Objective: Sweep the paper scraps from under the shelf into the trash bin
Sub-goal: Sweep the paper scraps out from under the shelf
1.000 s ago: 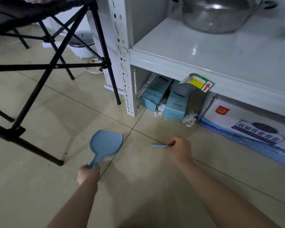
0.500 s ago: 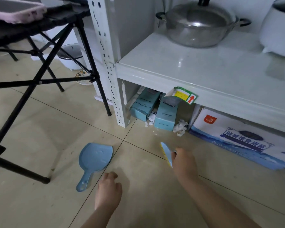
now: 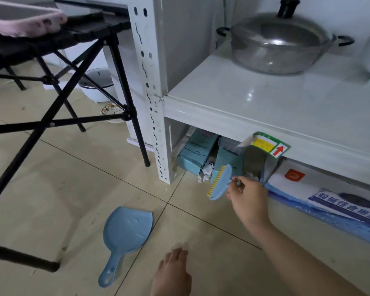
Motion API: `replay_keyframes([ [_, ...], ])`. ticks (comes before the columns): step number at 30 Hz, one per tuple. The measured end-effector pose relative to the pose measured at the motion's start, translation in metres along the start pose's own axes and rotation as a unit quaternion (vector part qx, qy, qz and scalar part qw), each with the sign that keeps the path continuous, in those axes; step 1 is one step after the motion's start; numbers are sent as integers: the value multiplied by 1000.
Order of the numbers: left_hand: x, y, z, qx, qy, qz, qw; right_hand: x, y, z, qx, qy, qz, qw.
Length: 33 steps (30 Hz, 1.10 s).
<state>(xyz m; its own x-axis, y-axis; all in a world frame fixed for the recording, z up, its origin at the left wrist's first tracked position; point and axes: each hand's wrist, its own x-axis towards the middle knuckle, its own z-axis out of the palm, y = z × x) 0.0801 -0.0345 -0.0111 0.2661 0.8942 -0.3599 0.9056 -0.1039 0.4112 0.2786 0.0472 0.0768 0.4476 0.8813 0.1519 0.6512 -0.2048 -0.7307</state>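
My right hand [image 3: 247, 199] grips a small blue brush [image 3: 220, 182] with yellow bristles, held just in front of the gap under the white shelf [image 3: 265, 110]. Crumpled white paper scraps [image 3: 206, 171] lie on the floor between two teal boxes [image 3: 193, 152] under the shelf; another scrap [image 3: 251, 176] shows just above my right hand. A blue dustpan [image 3: 126, 233] lies flat on the tiled floor, untouched. My left hand [image 3: 173, 272] rests palm down on the floor to the right of the dustpan's handle, fingers spread. A white trash bin [image 3: 97, 86] stands behind the chair legs.
A black folding chair frame [image 3: 58, 116] stands at the left. The shelf's perforated white post [image 3: 154, 103] meets the floor beside the scraps. A steel pot [image 3: 282, 50] sits on the shelf. A blue and white bag [image 3: 333, 206] lies under the shelf at right.
My left hand let go of the dustpan, which now lies on the floor, and rests on the tiles. My right hand moved the brush forward to the shelf gap.
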Motion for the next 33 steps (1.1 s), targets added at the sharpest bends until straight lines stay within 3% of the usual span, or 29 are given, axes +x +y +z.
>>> replay_keyframes([
  [7,18,-14,3,1,3,24,1000,54,-16,9,-78,39,-67,994],
  [11,22,-20,5,17,-68,55,996,83,-15,29,-110,34,-29,993],
  [14,34,-26,9,33,-20,64,997,96,-20,46,-90,23,-25,995],
  [18,41,-24,-15,17,-32,68,997,108,-31,58,-94,24,0,995],
  [28,70,-12,-21,149,-38,94,984,119,-29,67,-101,-43,94,990],
  [33,89,-3,-34,176,-64,88,978,131,-23,74,-155,-54,82,983],
])
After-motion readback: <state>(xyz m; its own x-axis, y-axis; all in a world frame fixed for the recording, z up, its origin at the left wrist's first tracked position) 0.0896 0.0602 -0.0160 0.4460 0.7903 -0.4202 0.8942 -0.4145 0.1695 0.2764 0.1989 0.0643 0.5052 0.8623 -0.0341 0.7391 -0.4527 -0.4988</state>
